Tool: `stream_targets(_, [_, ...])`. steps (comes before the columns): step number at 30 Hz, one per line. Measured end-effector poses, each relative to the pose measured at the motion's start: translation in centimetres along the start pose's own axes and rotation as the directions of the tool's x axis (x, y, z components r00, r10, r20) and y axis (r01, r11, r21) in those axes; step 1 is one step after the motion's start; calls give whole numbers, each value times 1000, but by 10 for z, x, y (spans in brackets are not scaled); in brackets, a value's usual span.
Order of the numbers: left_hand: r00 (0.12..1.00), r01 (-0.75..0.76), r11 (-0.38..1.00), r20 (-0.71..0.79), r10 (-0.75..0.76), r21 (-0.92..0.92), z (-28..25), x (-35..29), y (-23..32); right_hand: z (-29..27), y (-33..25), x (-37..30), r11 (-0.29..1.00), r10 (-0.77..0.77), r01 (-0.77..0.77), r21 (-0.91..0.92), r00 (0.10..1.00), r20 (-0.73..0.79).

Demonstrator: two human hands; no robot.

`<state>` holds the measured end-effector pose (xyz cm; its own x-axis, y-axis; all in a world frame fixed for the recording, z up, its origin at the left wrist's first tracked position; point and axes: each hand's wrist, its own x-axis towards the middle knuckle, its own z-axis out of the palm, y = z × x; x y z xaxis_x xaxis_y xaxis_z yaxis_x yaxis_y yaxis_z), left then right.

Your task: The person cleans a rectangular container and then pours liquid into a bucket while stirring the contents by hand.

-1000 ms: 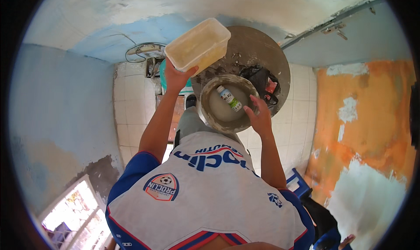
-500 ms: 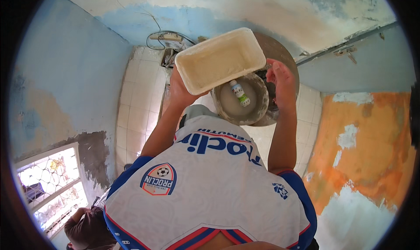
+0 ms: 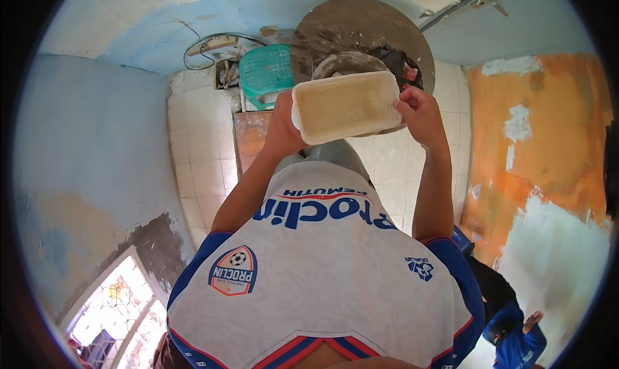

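A cream rectangular plastic tub [image 3: 348, 108] is held out in front of me, its opening facing up and its inside coated with a pale film. My left hand [image 3: 284, 127] grips its left end, with most of the fingers hidden beneath it. At the right end, my right hand [image 3: 420, 115] is closed on the rim, the thumb and fingers bent around it. Just behind the tub shows the caked rim of a grey bucket [image 3: 351, 60]; the tub hides most of the bucket's inside.
The bucket stands by a large round brown board [image 3: 361, 24] with a black bag [image 3: 412, 72] on its right side. A green plastic stool [image 3: 265, 69] is at the left, near a loose cable [image 3: 219, 40]. Another person [image 3: 516, 330] is at lower right.
The tub has come down and to the right, more level. My right hand, earlier apart from it, has closed on its rim. The bottle in the bucket is now hidden.
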<state>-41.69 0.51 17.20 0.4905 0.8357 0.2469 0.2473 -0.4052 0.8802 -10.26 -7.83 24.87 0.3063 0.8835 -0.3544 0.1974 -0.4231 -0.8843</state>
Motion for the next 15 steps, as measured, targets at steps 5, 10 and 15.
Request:
stream_targets(5, [988, -46, 999, 151, 43, 18, 10, 3, -22, 20, 9, -26, 966, -145, 74, -248, 949, -280])
stream_targets(10, [838, 527, 691, 439, -324, -495, 19, -11, -29, 9, 25, -35, 974, -89, 5, -225, 927, -363])
stream_targets(15, [800, 568, 285, 437, -410, -772, 39, -17, -80, -10, 41, -26, 956, -189, 83, -282, 908, -373])
